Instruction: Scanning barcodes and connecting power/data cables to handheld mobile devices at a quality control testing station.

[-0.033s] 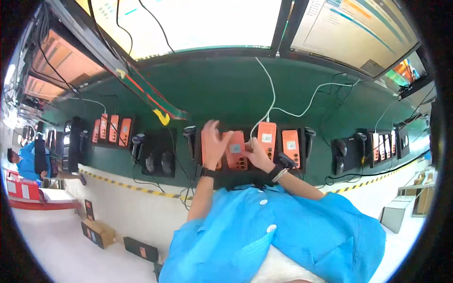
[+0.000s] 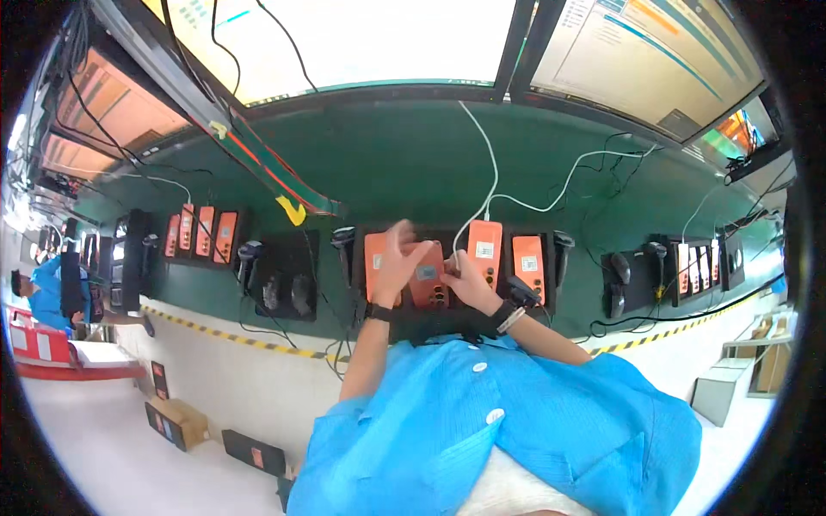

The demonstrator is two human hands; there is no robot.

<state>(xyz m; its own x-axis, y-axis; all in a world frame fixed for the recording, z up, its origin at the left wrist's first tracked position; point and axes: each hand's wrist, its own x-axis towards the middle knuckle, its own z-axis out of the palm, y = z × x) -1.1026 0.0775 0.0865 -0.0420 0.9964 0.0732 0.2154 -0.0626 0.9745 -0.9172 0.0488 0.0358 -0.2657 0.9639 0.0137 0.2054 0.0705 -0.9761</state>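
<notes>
**Two hands at the second of four orange phones**

The second orange phone from the left (image 2: 425, 281), bearing a pale label, lies in a black tray (image 2: 448, 236) on a green tabletop (image 2: 413, 163), between the two hands. The left hand (image 2: 397, 265) is poised over its left side, fingers spread apart and slightly blurred, the thumb reaching toward the phone; it partly hides the leftmost phone (image 2: 372, 256). The right hand (image 2: 471, 282) is at the phone's right edge with its fingers drawn together. A white cable (image 2: 494, 168) runs to these fingers, but whether they are clamped on it cannot be told. The third phone (image 2: 486, 249) has a second white cable (image 2: 551, 205) at its far end; the fourth phone (image 2: 528, 261) lies to its right. Black handheld devices (image 2: 344, 245) flank the tray left and right. Farther left lies another group of orange phones (image 2: 204, 232). Two lit monitors (image 2: 370, 43) stand along the far side. At the far left, a co-worker in blue (image 2: 48, 282) stands well apart.
</notes>
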